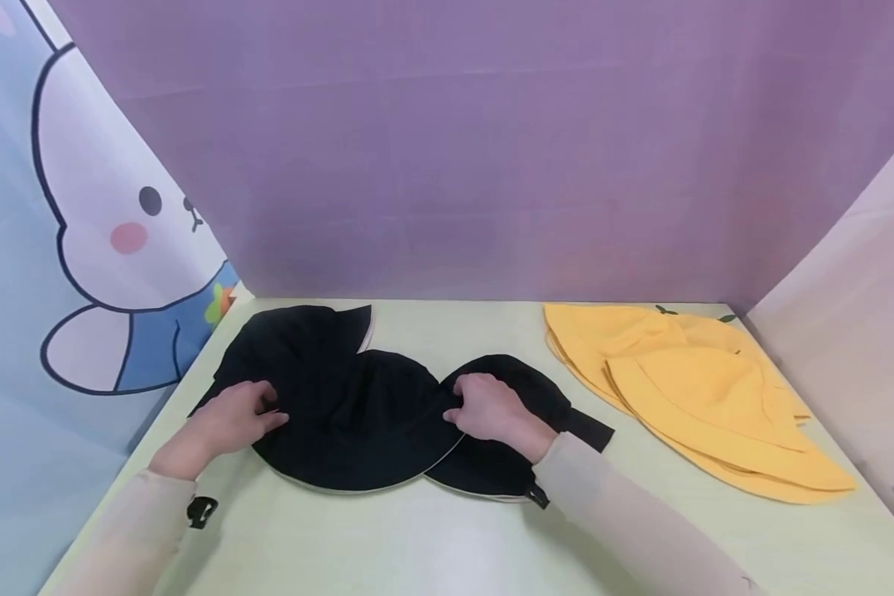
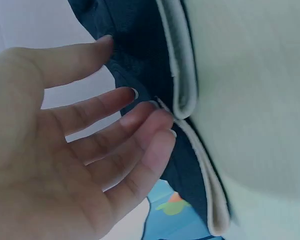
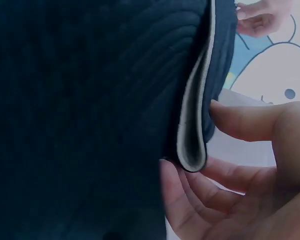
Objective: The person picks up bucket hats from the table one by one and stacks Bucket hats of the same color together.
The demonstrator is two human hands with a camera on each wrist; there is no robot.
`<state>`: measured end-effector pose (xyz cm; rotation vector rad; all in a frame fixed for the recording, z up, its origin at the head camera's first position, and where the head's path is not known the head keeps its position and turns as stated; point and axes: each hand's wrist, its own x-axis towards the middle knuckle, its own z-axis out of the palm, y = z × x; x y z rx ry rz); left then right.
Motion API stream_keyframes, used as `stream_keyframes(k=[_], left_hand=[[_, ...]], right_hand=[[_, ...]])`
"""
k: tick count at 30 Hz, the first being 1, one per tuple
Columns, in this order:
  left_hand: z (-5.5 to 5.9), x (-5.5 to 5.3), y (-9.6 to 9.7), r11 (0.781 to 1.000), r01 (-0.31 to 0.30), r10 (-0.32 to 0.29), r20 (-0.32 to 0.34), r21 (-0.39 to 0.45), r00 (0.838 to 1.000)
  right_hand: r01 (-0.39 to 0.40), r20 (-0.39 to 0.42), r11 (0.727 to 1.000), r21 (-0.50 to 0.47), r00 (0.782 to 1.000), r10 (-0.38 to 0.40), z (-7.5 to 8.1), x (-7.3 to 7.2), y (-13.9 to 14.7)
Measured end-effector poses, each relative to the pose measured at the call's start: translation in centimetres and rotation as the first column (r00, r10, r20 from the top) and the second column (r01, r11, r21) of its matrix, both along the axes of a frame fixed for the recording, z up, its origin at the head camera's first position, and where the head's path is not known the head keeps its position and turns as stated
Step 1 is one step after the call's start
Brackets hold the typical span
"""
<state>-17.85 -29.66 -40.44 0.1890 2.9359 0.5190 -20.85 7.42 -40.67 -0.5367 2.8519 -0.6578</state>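
Observation:
Three black hats lie folded flat and overlapping on the table. The middle black hat (image 1: 376, 422) rests over parts of the back-left black hat (image 1: 283, 348) and the right black hat (image 1: 502, 472). My left hand (image 1: 234, 418) is at the left end of the middle hat. In the left wrist view its thumb and loosely bent fingers (image 2: 122, 150) stand apart, fingertips right at the pale-lined brim edges. My right hand (image 1: 492, 406) holds the right end of the middle hat's brim (image 3: 192, 150), thumb on one side and fingers bent round the other.
Several yellow hats (image 1: 715, 397) lie stacked and folded at the right of the pale table (image 1: 417, 546). A purple curtain (image 1: 454, 165) hangs along the back edge. A blue rabbit-print cloth (image 1: 15, 497) hangs at the left, and a pale cloth (image 1: 864, 314) at the right.

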Motion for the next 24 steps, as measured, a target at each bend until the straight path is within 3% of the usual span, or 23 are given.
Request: stream_keyframes(k=[5,14,18,24], left_hand=[[-0.6,0.0,-0.1,1.000,-0.017,0.017,0.016,0.023,1.000],[-0.4,0.5,-0.6,0.996,-0.023,0.014,0.099,0.085,0.995],[0.3,0.8,-0.8,0.995,0.014,-0.021,0.071,0.100,0.997],[2.5,0.8,-0.8,0.986,0.092,-0.093,0.000,0.139,0.996]], right_hand=[[0.011,0.025,1.000,0.003,1.000,-0.011,-0.5,-0.6,-0.2],[0.028,0.042,0.998,-0.048,0.999,-0.026,-0.6,-0.8,-0.3],[0.010,0.026,0.994,-0.108,1.000,-0.007,-0.3,-0.7,0.0],[0.016,0.035,0.983,-0.181,0.999,-0.009,1.1,-0.5,1.0]])
